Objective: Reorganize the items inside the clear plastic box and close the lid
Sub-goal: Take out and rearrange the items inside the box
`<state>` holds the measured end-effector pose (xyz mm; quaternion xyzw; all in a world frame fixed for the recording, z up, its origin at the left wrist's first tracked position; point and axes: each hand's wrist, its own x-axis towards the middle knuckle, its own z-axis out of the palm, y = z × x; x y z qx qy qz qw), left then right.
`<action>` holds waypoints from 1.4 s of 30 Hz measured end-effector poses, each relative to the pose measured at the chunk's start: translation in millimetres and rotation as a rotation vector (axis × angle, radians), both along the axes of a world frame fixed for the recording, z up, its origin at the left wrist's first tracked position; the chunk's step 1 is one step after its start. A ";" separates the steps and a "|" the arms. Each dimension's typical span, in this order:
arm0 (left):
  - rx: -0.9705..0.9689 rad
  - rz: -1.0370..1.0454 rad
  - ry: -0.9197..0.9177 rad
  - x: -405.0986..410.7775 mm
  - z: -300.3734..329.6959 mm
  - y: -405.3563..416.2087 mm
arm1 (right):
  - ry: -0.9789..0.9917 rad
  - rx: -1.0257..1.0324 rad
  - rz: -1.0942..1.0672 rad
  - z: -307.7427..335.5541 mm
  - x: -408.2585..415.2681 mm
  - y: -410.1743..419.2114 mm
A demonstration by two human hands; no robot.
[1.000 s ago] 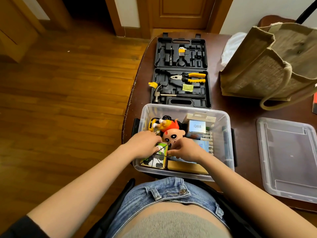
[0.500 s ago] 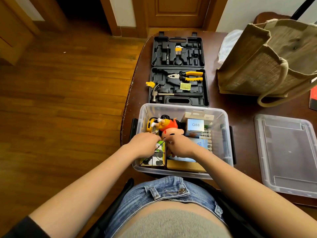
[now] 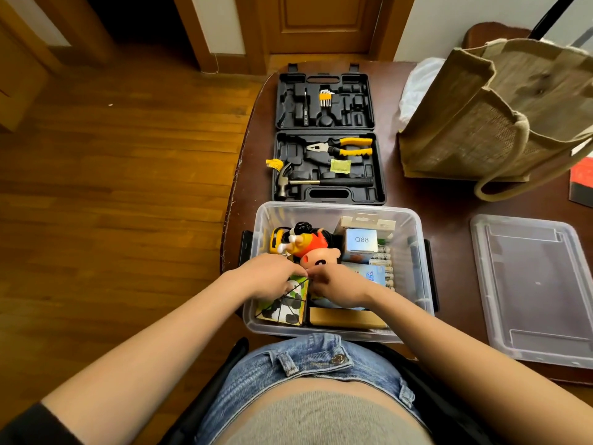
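The clear plastic box (image 3: pixel 414 239) sits open at the table's near edge. Inside lie a cartoon doll (image 3: pixel 313 244) in a red shirt, a small Q88 carton (image 3: pixel 361 240), a row of batteries (image 3: pixel 383 261), a brown flat box (image 3: pixel 346 317) and a green panda-print block (image 3: pixel 284 308) crossed by thin black cords. My left hand (image 3: pixel 272 276) and my right hand (image 3: pixel 341 284) are both inside the box, fingertips pinching those cords above the panda block. The clear lid (image 3: pixel 532 284) lies flat on the table to the right.
An open black tool case (image 3: pixel 327 136) with pliers, a hammer and hex keys lies just beyond the box. A burlap tote bag (image 3: pixel 494 110) stands at the back right, with a white plastic bag (image 3: pixel 417 88) behind it. Wooden floor drops off left of the table edge.
Both hands have drawn closer together over the panda block, with the right hand shifting left off the blue packet. The doll's face is now partly covered.
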<state>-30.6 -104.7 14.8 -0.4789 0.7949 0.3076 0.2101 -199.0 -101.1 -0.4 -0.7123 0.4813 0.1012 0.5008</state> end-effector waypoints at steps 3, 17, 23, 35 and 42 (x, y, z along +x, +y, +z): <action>-0.012 0.021 0.014 -0.8 -1.9 1.6 | -0.032 0.010 -0.019 1.5 -2.0 3.0; -0.011 0.056 0.087 2.9 -6.0 2.0 | -0.104 0.041 -0.144 -1.1 -9.2 -5.6; 0.005 0.088 0.086 2.4 -8.6 4.7 | -0.078 -0.112 -0.469 7.6 -29.7 -16.7; -0.256 0.425 0.188 5.7 -2.4 -21.6 | 0.317 -0.139 -0.275 -11.8 -13.7 -16.5; -0.125 0.439 0.166 -16.7 -19.5 -28.2 | 0.123 -0.126 -0.472 -21.8 -20.7 -10.0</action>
